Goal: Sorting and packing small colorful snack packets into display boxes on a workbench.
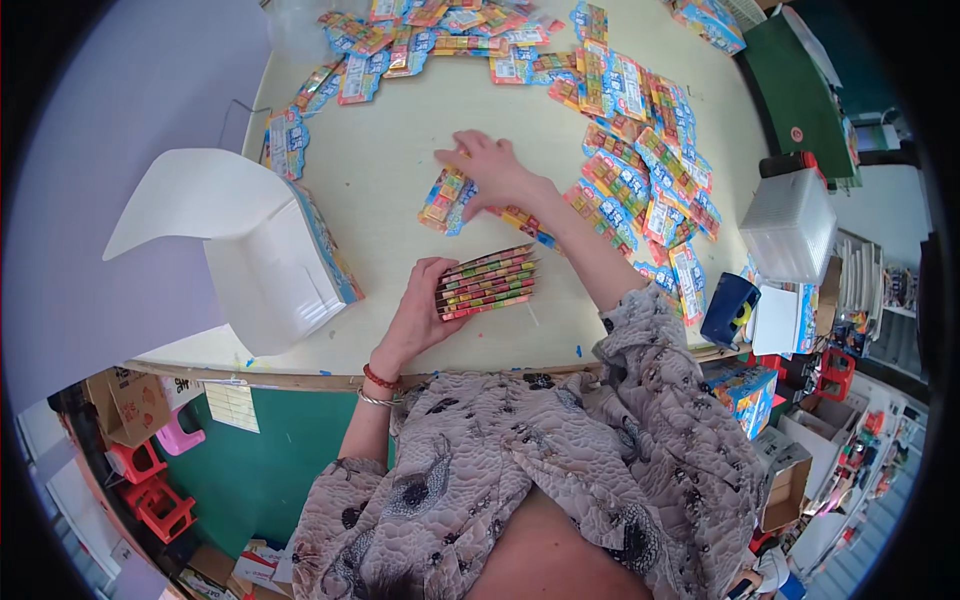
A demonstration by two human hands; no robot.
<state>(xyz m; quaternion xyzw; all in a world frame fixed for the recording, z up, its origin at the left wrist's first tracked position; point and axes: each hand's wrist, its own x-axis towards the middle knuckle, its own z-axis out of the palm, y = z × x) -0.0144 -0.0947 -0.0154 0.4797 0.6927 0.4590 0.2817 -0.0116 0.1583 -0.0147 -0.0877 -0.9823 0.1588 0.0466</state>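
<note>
My left hand (412, 312) grips a stack of candy packs (490, 283) from its left side, their colourful edges facing up, just above the table. Farther out, my right hand (492, 172) reaches over a single blister candy pack (443, 200) lying flat. Its fingers are spread around that pack's upper and right sides, and whether they touch it I cannot tell. Part of another pack (525, 222) shows beneath my right forearm. To the left of the stack stands an open white display box (265, 265) with its flap raised and a printed outer side.
Loose candy packs (630, 180) lie heaped along the right of the table, with more packs (440, 45) at the far edge. A blue tape dispenser (730, 310) and a clear plastic container (793, 222) stand at the right edge. Red stools (160, 507) are on the floor at left.
</note>
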